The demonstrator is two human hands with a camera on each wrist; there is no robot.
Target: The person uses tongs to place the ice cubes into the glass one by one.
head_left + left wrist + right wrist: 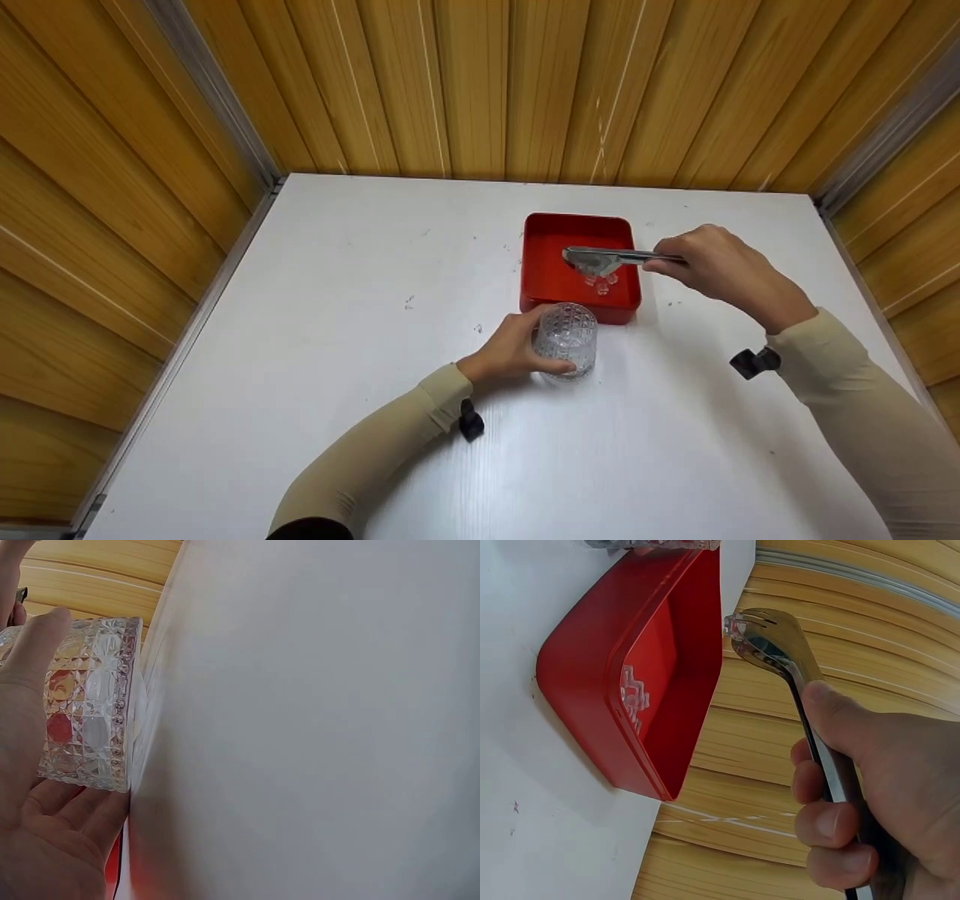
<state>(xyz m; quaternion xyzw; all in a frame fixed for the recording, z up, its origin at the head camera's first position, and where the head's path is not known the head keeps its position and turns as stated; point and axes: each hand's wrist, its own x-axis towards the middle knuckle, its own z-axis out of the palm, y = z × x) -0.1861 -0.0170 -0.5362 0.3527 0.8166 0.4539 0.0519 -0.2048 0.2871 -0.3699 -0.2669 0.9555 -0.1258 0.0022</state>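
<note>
My left hand [514, 346] holds a clear patterned glass [577, 341] upright on the white table, thumb on the near side and fingers on the far side. Just behind the glass stands a red tray [536, 289] with several small clear pieces [602, 288] inside, near its front right. Over the tray, my right hand [712, 262] grips metal tongs [626, 256]. In the right wrist view, the tongs' tips pinch a small clear piece [731, 626], raised above the tray's rim. Whether the glass contains anything I cannot tell.
The white table [337, 337] carries small dark marks. Wood-patterned panels [472, 90] wall it in at the back and both sides, with metal strips [217, 90] at the corners. A black wrist mount [755, 363] sticks out from the right sleeve.
</note>
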